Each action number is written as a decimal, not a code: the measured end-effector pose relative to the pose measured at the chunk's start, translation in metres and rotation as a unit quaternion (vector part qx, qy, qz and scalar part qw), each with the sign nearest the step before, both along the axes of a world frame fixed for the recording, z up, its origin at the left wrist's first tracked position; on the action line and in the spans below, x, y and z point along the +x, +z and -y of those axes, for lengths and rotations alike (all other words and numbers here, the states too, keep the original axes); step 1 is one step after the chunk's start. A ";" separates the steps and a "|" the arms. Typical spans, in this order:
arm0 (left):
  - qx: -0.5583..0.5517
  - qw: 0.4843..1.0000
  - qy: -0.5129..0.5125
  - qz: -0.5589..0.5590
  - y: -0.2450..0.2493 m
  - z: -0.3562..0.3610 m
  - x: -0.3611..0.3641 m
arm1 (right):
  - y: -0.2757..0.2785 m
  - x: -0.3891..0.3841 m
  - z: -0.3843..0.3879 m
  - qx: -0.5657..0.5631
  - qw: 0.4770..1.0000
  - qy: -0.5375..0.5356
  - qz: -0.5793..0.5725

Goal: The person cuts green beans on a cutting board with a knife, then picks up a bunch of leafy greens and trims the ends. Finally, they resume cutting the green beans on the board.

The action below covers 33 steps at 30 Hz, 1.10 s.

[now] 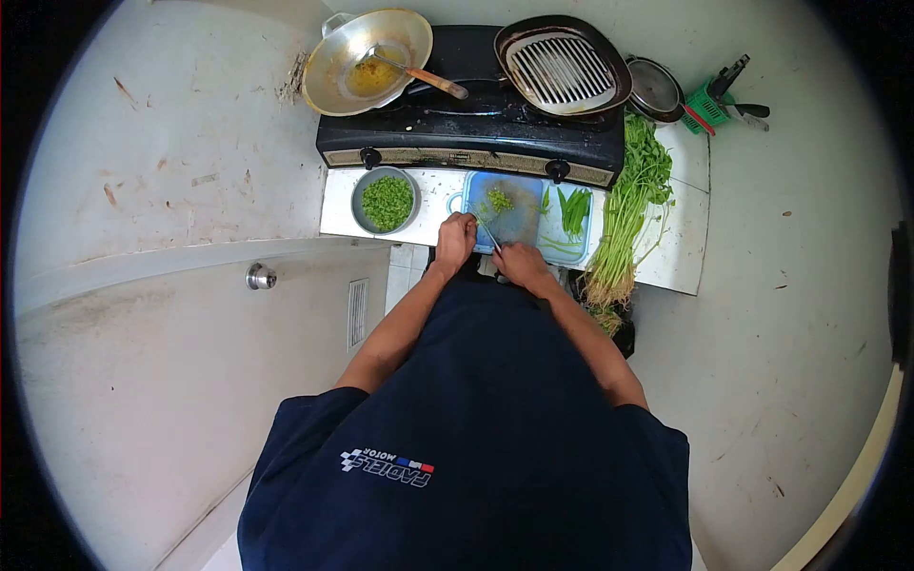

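Note:
My right hand [522,263] is closed around a knife [491,237], its blade slanting up and left over a blue cutting board [519,228]. At the board's left edge, my left hand [457,235] has its fingers pinched together, with a bit of thin green vegetable showing at the tips close to the blade. Small chopped green pieces [499,199] lie in a pile just above the blade. Longer green pods [574,210] rest at the right, in a light-blue tray [566,253]. Left of my hands stands a grey bowl [356,211] full of chopped greens [387,202].
A black gas stove [457,133] stands behind the board, carrying a wok [328,71] with a wooden-handled spatula [433,80] and a grill pan [562,71]. Rooted leafy greens [628,209] lie at the right. Behind them are a lidded pan [655,88] and a green utensil basket [703,107].

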State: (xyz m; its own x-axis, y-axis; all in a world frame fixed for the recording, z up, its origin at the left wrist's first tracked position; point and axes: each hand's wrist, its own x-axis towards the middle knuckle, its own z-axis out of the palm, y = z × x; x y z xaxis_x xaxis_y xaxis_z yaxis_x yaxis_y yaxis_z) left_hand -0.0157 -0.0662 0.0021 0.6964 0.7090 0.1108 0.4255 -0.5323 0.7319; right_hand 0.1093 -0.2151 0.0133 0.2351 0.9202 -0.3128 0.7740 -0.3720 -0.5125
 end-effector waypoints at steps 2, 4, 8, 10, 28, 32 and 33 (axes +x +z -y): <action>-0.006 1.000 0.001 -0.005 0.001 0.000 0.000 | 0.002 0.000 0.000 0.003 1.000 0.001 -0.002; -0.012 1.000 -0.003 -0.013 0.001 0.000 0.000 | 0.006 0.000 0.000 -0.004 1.000 0.008 -0.001; -0.007 1.000 -0.005 -0.010 0.002 -0.001 0.000 | 0.002 0.001 -0.003 0.014 1.000 0.011 -0.003; 0.007 1.000 -0.006 -0.009 0.002 0.000 0.000 | -0.002 0.001 -0.011 0.028 1.000 0.008 -0.004; 0.000 1.000 0.002 -0.012 0.008 0.002 0.000 | -0.012 -0.001 -0.013 0.017 1.000 -0.007 0.010; -0.018 1.000 -0.003 -0.003 0.011 0.003 -0.001 | -0.005 0.003 -0.005 0.015 1.000 -0.003 0.016; -0.022 1.000 -0.004 0.006 0.009 0.002 -0.001 | -0.005 0.004 -0.004 0.017 1.000 -0.004 0.015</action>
